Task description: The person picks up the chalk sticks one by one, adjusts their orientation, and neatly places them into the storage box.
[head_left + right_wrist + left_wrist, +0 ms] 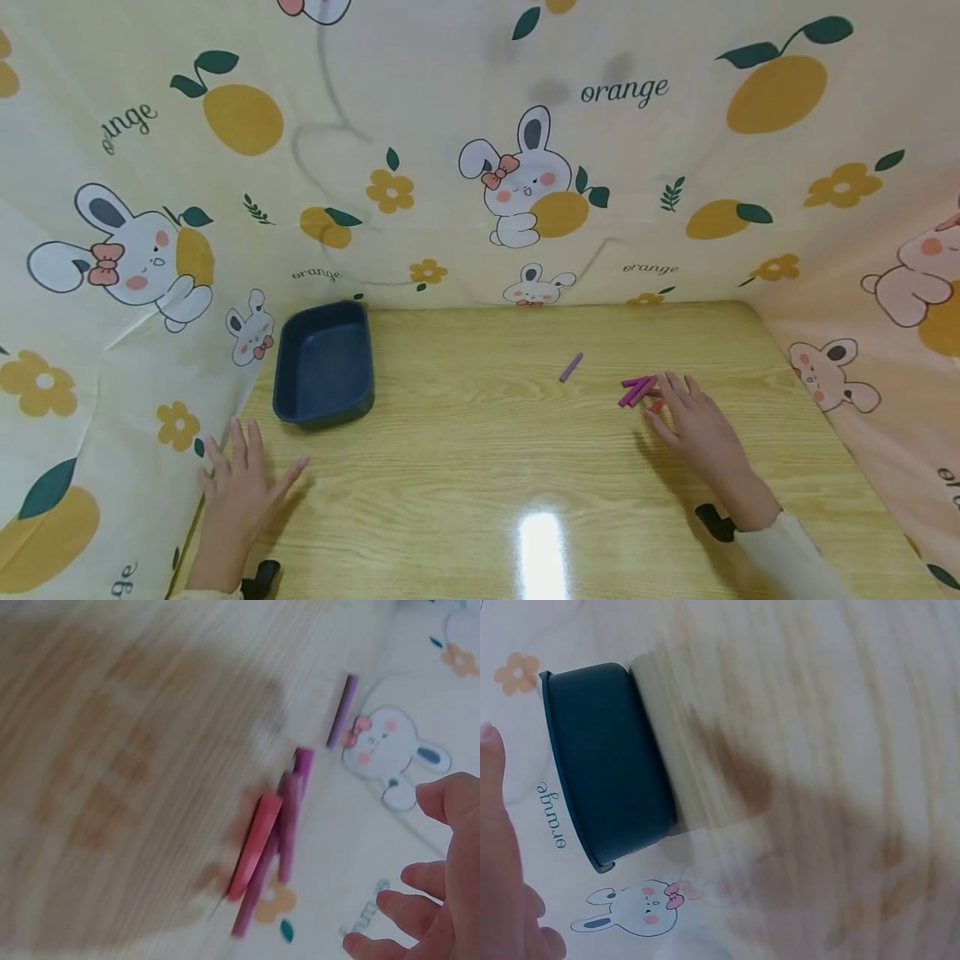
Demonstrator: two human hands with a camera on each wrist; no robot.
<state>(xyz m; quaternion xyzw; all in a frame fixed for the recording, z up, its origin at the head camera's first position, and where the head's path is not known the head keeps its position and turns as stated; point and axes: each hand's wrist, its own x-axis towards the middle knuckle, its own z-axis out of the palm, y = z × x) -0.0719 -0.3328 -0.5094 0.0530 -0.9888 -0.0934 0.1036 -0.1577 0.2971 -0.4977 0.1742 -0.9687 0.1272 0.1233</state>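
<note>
Nearest, my left hand (pixel 243 492) and my right hand (pixel 703 432) are holding their fingers apart. Wood-grained tabletop (pixel 450 467) is lying beneath them. Far left, a navy tray (pixel 324 362) is sitting beyond my left hand. Right, magenta sticks (pixel 636 391) and a red stick (pixel 255 847) are lying bunched just beside my right hand; a purple stick (pixel 572 367) is resting apart, left of them.

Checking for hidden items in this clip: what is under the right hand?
At the edge of the right hand, a red stick and purplish sticks show on the table. In the head view, the hand covers the table below; anything there cannot be seen.
</note>
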